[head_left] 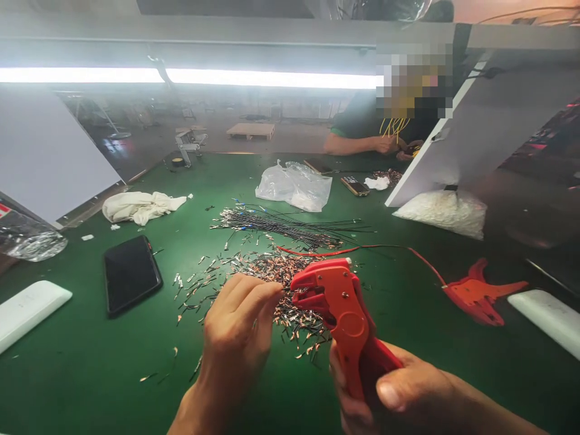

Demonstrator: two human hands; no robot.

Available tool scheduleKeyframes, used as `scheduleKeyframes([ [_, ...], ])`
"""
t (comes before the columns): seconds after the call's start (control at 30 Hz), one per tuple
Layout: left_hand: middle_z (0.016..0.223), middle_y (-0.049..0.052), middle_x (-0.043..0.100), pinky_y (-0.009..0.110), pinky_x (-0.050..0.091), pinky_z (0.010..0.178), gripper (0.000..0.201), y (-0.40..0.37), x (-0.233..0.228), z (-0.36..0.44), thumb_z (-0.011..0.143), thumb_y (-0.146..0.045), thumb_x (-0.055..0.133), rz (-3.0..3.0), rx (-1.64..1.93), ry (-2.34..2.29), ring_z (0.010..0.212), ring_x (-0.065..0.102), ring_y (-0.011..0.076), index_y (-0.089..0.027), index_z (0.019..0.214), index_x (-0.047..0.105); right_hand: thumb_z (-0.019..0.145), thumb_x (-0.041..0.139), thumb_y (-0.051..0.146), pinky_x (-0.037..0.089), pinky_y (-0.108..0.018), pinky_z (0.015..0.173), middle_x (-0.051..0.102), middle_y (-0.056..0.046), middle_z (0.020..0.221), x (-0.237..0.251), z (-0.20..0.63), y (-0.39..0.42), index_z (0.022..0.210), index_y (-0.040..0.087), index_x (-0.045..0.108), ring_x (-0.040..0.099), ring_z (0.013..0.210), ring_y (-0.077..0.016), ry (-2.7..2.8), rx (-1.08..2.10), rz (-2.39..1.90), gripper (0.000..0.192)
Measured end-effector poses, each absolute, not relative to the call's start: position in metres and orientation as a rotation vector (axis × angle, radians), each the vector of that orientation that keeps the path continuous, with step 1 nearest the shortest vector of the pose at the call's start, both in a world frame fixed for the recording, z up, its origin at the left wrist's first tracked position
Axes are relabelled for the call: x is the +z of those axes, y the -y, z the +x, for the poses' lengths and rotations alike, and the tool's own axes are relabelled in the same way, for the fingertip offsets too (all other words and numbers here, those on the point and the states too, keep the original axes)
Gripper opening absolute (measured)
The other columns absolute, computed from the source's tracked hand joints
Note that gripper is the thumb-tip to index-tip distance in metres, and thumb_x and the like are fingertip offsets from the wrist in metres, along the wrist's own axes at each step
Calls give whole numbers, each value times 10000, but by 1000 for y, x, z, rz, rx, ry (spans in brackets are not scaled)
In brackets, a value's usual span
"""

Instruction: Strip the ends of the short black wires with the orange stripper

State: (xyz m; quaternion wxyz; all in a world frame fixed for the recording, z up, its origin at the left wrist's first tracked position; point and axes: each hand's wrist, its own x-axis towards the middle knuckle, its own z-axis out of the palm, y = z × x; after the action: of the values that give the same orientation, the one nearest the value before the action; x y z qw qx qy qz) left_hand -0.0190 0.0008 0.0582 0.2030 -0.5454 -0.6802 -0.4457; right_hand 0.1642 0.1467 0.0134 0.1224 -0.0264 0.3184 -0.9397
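The right hand [410, 386] holds a red wire stripper [348, 308].

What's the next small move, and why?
Probably line up the wire stripper with the left hand before squeezing: the right hand holds it, mouth facing the left's pinched fingers, above loose wire clippings. Whether those fingers hold a wire, I can't tell.

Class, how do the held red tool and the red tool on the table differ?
The held tool is in the right hand; the lying tool rests on the table. The held tool tilts head up and looks larger; the lying tool lies flat and looks smaller. Both are red and orange.
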Motion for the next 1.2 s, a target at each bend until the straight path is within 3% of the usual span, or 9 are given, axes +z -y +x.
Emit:
scheduleKeyframes([
  [0.57, 768, 1, 663, 227, 501, 588, 204, 1, 63, -17, 873, 4, 605, -1576, -1375, 1887, 671, 584, 98, -177, 939, 673, 718, 696, 364, 367, -240, 543, 539, -2, 659, 11, 161, -144, 882, 108, 603, 464, 552, -107, -1023, -2743, -95, 319],
  [0.87, 749, 12, 656, 253, 491, 592, 183, 1, 62, -18, 871, 2, 608, -1531, -1285, 1892, 663, 566, 114, -162, 918, 676, 675, 686, 235, 336, -223, 596, 532, 10, 644, 33, 156, -139, 749, 105, 616, 477, 603, -102, -1016, -2784, -91, 166],
  [1.03, 736, 9, 652, 235, 479, 563, 195, 1, 59, -16, 862, 8, 615, -1534, -1272, 1872, 651, 549, 110, -164, 933, 673, 639, 719, 312, 332, -241, 576, 544, -9, 645, 18, 161, -138, 752, 86, 629, 456, 582, -111, -1109, -2768, -3, 268],
  [1.2, 741, 14, 637, 223, 460, 554, 239, 1, 61, -17, 859, 38, 584, -1587, -1230, 1866, 655, 519, 109, -169, 939, 673, 644, 713, 282, 334, -236, 569, 547, -15, 640, 13, 164, -137, 755, 73, 634, 480, 584, -112, -1065, -2817, 21, 250],
])
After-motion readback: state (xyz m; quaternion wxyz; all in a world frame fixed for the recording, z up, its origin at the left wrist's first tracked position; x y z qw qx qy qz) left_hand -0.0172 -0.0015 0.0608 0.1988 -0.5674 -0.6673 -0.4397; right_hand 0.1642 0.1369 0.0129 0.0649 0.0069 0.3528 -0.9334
